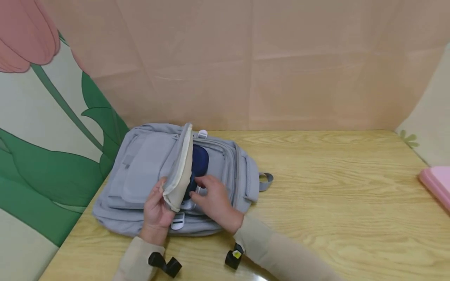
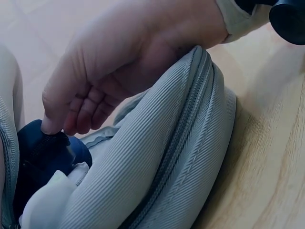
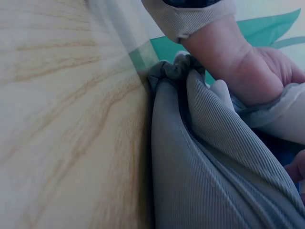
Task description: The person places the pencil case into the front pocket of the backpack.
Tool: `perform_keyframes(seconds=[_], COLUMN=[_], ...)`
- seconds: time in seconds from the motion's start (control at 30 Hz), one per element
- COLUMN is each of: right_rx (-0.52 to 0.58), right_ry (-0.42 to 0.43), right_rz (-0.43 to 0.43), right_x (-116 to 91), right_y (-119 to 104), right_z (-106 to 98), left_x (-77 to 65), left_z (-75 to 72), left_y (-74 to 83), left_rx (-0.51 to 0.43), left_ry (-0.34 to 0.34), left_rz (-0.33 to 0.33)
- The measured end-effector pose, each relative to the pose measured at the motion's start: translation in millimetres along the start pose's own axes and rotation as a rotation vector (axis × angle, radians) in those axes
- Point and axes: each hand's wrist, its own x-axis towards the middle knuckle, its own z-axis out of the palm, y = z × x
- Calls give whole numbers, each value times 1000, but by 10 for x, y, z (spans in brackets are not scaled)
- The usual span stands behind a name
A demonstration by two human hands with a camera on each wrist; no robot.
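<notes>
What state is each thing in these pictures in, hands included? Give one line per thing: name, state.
Grey backpack: lying on the table, front pocket open
Pocket flap: lifted
Dark blue case: partly hidden behind the flap; open or closed, cannot tell
Left hand: gripping the flap
Right hand: pinching the case
Pale buckle: fastened or not, cannot tell
Pink object: cut off by the picture's edge, state unclear

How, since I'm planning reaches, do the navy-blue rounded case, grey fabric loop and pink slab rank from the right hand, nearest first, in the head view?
1. Navy-blue rounded case: left, at right hand.
2. Grey fabric loop: right, on grey fabric backpack.
3. Pink slab: far right.
</notes>
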Motion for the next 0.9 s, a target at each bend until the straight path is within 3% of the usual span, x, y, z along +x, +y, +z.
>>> perform_keyframes(seconds=[0.23,0.43,0.63,0.9], right_rx=[24,49,75,79], right_ry=[8,-22,-109,-68], right_rz=[26,13,30,-12], right_x=[-26,-16,-30,-98], right_y=[-34,-11,68,155], right_z=[63,35,-90,-398], left_x=[-13,-33,-67,-63], left_z=[-22,-21,-7,-3], left_y=[21,11,-31,-33], left_rx=[-31,-26,12,31], left_ry=[-23,2,21,27], left_rz=[-7,7,40,55])
